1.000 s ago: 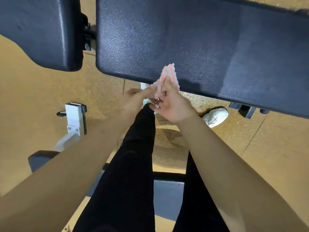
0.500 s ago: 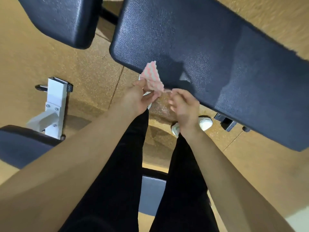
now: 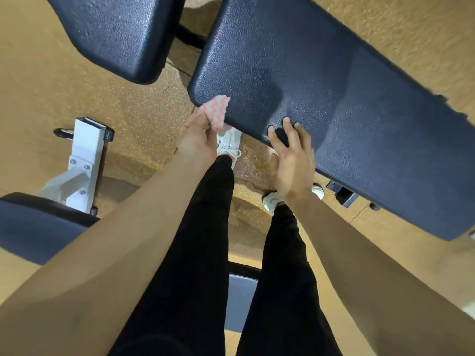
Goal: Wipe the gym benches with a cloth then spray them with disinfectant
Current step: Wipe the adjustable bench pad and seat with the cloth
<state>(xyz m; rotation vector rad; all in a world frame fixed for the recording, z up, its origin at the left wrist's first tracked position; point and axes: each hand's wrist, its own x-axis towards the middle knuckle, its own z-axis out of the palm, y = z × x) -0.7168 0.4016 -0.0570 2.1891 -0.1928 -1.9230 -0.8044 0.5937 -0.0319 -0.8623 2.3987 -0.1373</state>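
The folded pink-and-grey zigzag cloth (image 3: 215, 113) sits at the near left corner of the long dark-blue textured vinyl bench pad (image 3: 321, 98), pinched between the thumb and fingers of the left hand (image 3: 198, 142). The right hand (image 3: 293, 163) holds nothing; its fingers are straight and spread, with the tips at the pad's near edge.

Recommended procedure: flatten the cloth against the corner, then wipe in overlapping passes along the pad's length, edges included. Treat the shorter dark-blue pad (image 3: 115, 34), across a narrow gap, likewise. No disinfectant bottle is in view.

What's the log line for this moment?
left hand: pinches pink-and-white zigzag cloth | right hand: fingers at edge of long dark-blue padded bench | spray: unseen
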